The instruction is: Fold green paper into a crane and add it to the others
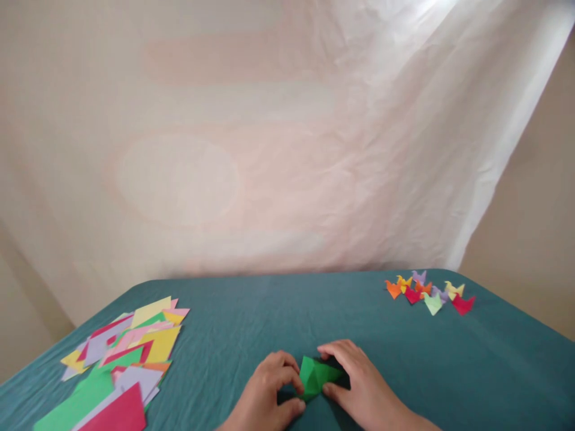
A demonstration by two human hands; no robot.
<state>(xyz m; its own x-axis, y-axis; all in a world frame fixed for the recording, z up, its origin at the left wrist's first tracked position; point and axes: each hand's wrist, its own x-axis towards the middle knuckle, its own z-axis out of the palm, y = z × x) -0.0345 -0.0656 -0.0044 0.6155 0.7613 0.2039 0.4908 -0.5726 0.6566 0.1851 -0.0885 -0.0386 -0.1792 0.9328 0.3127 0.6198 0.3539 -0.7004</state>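
Note:
A small piece of folded green paper (315, 377) lies on the teal tablecloth (269, 311) near the front edge. My left hand (268, 392) pinches its left side, fingers curled over the fold. On its right side my right hand (362, 383) presses, thumb below and fingers arched over the top. Both hands rest on the cloth, and the paper's lower part is hidden under my fingers.
A loose heap of coloured paper squares (121, 359) lies at the left. Several small folded paper figures (429, 292) in mixed colours cluster at the back right. A pale wrinkled sheet (269, 149) hangs behind the table.

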